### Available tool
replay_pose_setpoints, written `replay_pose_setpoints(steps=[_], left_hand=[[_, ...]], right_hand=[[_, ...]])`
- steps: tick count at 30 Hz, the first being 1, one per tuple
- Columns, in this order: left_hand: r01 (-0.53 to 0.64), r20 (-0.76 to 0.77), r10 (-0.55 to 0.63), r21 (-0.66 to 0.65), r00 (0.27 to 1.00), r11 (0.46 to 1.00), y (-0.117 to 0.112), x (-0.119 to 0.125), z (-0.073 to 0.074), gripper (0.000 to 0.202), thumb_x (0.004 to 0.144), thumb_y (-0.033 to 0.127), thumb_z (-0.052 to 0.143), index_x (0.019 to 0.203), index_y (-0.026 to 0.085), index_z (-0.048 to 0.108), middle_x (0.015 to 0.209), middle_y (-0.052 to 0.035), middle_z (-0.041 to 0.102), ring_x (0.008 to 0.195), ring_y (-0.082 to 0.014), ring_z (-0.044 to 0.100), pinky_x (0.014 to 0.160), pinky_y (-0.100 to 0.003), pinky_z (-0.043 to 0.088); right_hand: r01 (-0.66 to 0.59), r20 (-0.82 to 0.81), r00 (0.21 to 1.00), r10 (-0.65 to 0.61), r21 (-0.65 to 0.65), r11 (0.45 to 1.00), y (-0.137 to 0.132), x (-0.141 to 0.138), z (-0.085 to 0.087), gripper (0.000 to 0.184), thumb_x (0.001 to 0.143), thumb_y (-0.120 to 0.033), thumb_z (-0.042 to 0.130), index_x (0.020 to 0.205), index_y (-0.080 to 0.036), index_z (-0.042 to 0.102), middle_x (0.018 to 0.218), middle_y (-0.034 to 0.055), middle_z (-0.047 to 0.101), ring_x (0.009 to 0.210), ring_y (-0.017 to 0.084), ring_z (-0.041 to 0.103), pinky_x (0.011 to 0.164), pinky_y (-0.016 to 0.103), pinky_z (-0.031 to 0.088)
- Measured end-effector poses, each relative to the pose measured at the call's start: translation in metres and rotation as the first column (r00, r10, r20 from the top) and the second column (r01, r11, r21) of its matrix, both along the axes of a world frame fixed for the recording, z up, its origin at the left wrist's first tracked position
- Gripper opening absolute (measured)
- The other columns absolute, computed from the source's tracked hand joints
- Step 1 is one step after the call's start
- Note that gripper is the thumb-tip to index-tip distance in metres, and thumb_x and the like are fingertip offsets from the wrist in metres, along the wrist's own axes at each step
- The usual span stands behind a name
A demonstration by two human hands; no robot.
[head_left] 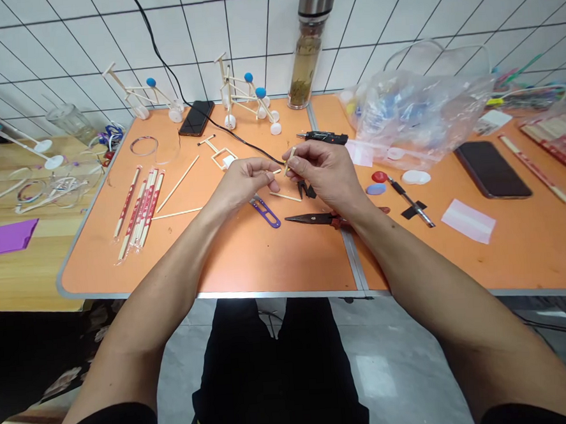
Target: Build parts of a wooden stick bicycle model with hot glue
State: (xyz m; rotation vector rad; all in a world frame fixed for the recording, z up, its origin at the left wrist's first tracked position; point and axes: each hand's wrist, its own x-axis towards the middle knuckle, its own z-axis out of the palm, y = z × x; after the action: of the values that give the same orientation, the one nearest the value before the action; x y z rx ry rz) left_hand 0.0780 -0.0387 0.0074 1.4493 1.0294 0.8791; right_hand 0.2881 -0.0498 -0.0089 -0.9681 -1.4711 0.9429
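Right hand [319, 171] pinches a tilted wooden stick [289, 161], just beside the short stick [277, 171] pinched by left hand [243, 185].

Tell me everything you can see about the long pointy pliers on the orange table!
The long-nose pliers have narrow, dark metal jaws that taper to a point and look shut. The tip points left, and the handles, with red grips, point right. They lie flat on the orange table, across the metal strip where two tabletops meet. The person's right hand is above them, and the wrist hides part of the handles, so I cannot tell whether it touches them.
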Motion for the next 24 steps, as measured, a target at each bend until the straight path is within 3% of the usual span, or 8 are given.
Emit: replay_pose_setpoints(steps=[8,15,24], left_hand=[[0.033,0.025,-0.032,-0.004,0.999,0.999,-0.002,0.003,0.001,0.006,0.088,0.014,0.077,0.090,0.016,0.082,0.070,-0.0037,0.079,0.064,-0.0124,0.065,0.067,-0.024,0.049],[0.028,0.050,-0.026,-0.040,0.998,0.999,-0.004,0.006,0.004,0.009,0.086,0.012,0.082,0.080,0.016,0.077,0.070,-0.0058,0.079,0.066,-0.0132,0.069,0.066,-0.022,0.049],[-0.004,0.047,0.005,-0.022,0.999,1.000,0.003,0.001,-0.002,0.009,0.085,0.014,0.083,0.081,0.016,0.076,0.069,-0.0067,0.079,0.058,-0.0110,0.063,0.056,-0.020,0.041]], right_hand=[[-0.039,0.035,0.999,0.039,-0.007,0.999,0.002,-0.004,-0.008,0.058,0.090,-0.086,0.081,0.097,-0.029,0.068,0.089,0.0019,0.075,0.077,0.021,0.078,0.071,0.036,0.067],[-0.023,0.062,0.998,0.023,-0.001,1.000,0.003,-0.007,-0.014,0.048,0.086,-0.069,0.094,0.094,-0.026,0.072,0.089,0.0020,0.075,0.081,0.022,0.077,0.085,0.043,0.070],[-0.021,0.050,0.999,0.022,-0.027,0.999,0.002,-0.006,-0.010,0.049,0.082,-0.067,0.097,0.093,-0.024,0.074,0.094,0.0034,0.076,0.086,0.023,0.078,0.088,0.044,0.071]])
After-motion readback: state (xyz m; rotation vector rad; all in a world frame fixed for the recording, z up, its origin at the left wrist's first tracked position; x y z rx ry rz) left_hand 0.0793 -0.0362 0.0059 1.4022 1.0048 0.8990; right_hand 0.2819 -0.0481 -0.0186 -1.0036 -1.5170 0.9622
